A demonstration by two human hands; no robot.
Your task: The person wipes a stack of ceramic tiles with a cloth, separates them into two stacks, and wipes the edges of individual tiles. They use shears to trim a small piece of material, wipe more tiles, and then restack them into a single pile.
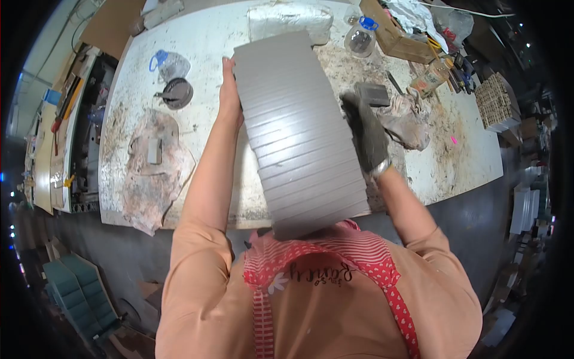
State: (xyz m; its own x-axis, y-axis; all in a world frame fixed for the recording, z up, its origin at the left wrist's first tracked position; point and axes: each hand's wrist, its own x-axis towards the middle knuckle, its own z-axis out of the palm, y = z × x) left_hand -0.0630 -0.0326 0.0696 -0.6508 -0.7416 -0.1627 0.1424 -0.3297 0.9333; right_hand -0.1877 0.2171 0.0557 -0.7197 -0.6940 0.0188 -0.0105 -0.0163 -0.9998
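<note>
A long grey ridged panel [299,143] is held up at a tilt over the table, its near end close to my chest. Rows of parallel lines run across its face, and its side edges are slightly stepped. My bare left hand [229,93] grips the left edge, thumb side showing and the other fingers hidden behind. Along the right edge is my right hand [366,134] in a dark, worn glove, pressed to the panel's side; part of its grip is hidden. Just beyond the glove lie a dark grey block [372,94] and a crumpled dirty rag [408,122].
On the stained white table [209,36] lie a stained cloth [149,185] with a small grey block [155,151], a dark round dish [177,93], a blue-capped bottle [362,37], a wrapped package [290,23] and an open cardboard box [397,39]. Tools lie at right.
</note>
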